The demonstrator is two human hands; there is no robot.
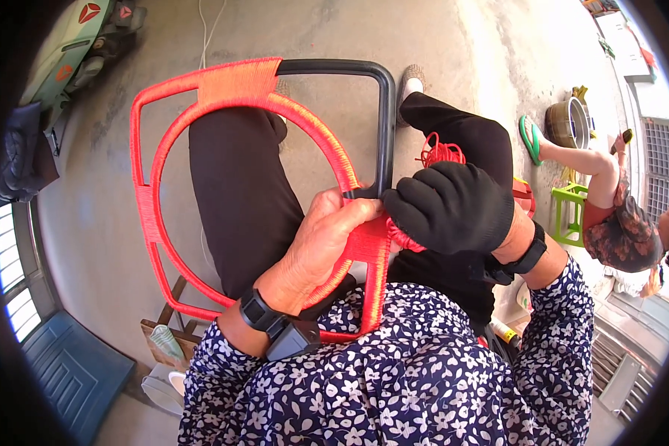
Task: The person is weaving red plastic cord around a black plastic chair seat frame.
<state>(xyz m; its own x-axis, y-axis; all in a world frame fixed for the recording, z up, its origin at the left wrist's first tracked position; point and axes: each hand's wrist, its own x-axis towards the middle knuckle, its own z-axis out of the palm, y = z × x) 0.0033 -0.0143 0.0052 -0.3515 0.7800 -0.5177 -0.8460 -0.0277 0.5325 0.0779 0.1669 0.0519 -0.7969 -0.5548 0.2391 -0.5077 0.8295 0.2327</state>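
Above the gap between the thighs, the bare left hand pinches a red-corded, rounded-rectangular black tube frame, fingers narrowed where its inner ring meets the right side. Just beside it, the black-gloved right hand makes a fist round thin red cord, which shows above it and at its left. The frame lies across the lap in black trousers, its far-right corner a bare black bar. Good winding here probably wants a firm left thumb at the joint and an even pull from the right — each turn snug against the last, no overlaps. Beneath spreads a grey concrete floor; toward its right edge another person sits by a bright green plastic stool, and at the near-left corner is a dark blue grooved panel.
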